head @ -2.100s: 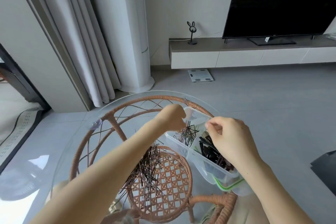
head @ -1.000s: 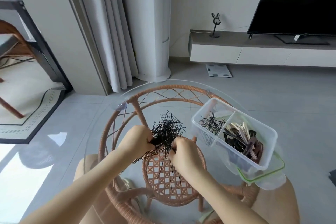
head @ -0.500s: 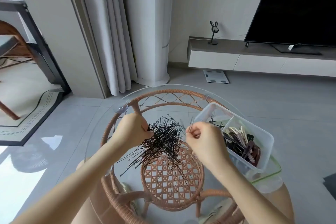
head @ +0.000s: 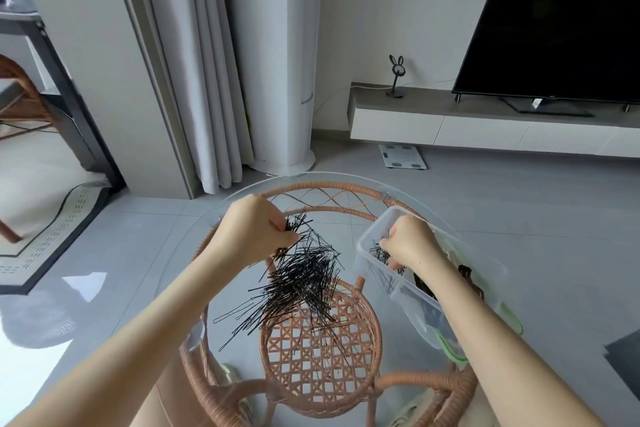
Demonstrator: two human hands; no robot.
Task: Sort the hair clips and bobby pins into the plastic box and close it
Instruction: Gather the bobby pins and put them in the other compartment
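Note:
A pile of black bobby pins lies on the round glass table top. My left hand pinches a bunch of pins at the pile's far end. A clear plastic box stands at the table's right, with loose pins in its near-left compartment and dark hair clips in the right one. My right hand reaches into the left compartment with curled fingers over the pins there; what it holds is hidden. The box's lid with a green seal lies under the box.
The glass top sits on a rattan frame. Beyond it are a white column unit, grey curtains, a floor scale, a low TV bench with a television, and a dark object on the floor at right.
My right hand moved from the pile's right edge into the box's left compartment. My left hand stays pinching pins at the pile. The view tilted slightly.

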